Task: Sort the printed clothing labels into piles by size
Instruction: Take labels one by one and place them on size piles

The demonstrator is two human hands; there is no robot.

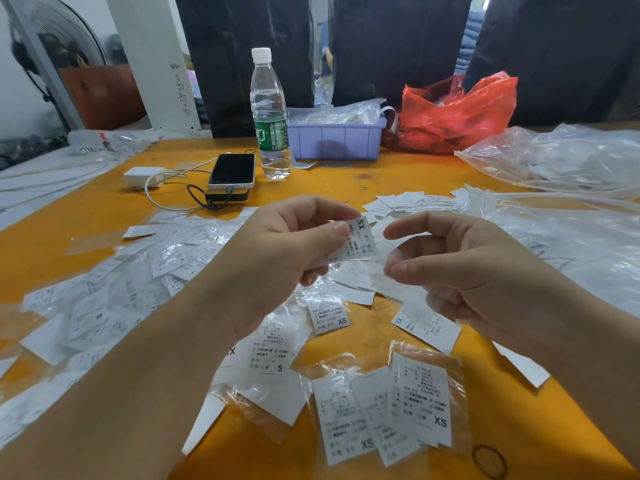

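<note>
Label (360, 241), white, printed "XS" with small dark text, tilted, held above the table (346, 181). I see the left hand (277, 251) pinching it between thumb and fingers. Right hand (460, 268) just beside it, fingers curled, pinching a clear plastic sleeve (379, 275). More labels (420, 400) marked XS lie below on the table.

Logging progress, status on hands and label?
Left hand pinches XS label. Right hand holds clear sleeve. XS pile near, nothing blocking.
</note>
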